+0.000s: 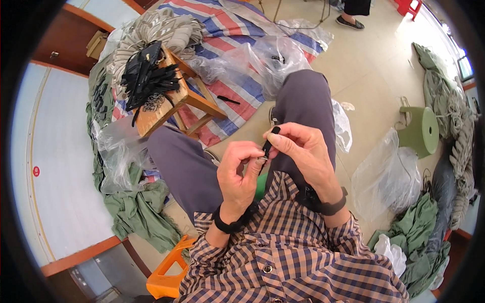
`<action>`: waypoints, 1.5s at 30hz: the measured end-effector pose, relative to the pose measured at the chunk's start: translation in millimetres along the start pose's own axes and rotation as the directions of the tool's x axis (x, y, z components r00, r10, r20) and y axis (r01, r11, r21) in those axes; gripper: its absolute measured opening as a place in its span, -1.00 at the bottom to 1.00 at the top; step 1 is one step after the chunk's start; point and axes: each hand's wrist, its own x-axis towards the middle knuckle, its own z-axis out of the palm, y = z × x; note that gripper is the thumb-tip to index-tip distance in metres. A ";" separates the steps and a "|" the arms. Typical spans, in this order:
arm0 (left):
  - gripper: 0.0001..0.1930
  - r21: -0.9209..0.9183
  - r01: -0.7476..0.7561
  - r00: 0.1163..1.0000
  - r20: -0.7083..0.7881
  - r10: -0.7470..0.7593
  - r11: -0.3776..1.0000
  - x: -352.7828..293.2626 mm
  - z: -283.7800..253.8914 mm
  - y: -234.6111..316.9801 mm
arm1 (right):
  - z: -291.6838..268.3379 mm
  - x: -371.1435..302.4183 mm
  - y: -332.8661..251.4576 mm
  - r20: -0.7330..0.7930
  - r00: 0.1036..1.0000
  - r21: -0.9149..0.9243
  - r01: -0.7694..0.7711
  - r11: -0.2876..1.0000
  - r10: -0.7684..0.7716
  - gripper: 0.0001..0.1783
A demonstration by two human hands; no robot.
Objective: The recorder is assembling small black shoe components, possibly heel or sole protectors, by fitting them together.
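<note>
Above my lap, both hands work on one short black strap (268,145). My right hand (303,146) pinches its upper end between thumb and fingers. Lower down, my left hand (238,169) grips the strap with its fingertips, where a small shiny metal piece (263,158) shows; its exact shape is too small to make out. Ahead on the left, a wooden stool (189,103) bears a heap of similar black straps (151,76) and a small pile of metal rings or buckles (154,103).
A striped tarp (227,113) with a loose black strip (228,100) and clear plastic bags (275,58) covers the floor ahead. Coiled pale webbing (156,33) lies behind the stool. On the right are a green stool (422,131) and green cloth (417,222). A person's shoe (349,22) shows far off.
</note>
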 end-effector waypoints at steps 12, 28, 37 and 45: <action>-0.88 -0.030 -0.023 0.993 -0.118 0.019 0.999 -10.7 -21.2 5.7 | 28.3 -1.2 -5.8 0.094 0.995 -0.074 -0.014 0.997 0.021 -0.78; -0.86 0.030 -0.054 0.998 -0.026 0.055 0.998 -14.0 -31.4 0.8 | 24.8 4.2 -8.6 0.032 0.999 -0.101 0.022 0.995 -0.018 -0.81; -0.85 0.035 -0.047 0.997 -0.061 0.049 0.998 -19.0 -35.0 -0.2 | 39.0 3.5 -2.3 0.068 0.997 -0.170 0.054 0.984 -0.043 -0.85; -0.90 -0.072 0.000 0.996 -0.093 -0.006 0.997 -23.0 -40.2 -3.2 | 42.8 2.5 4.5 0.097 0.995 -0.222 0.022 0.975 0.000 -0.85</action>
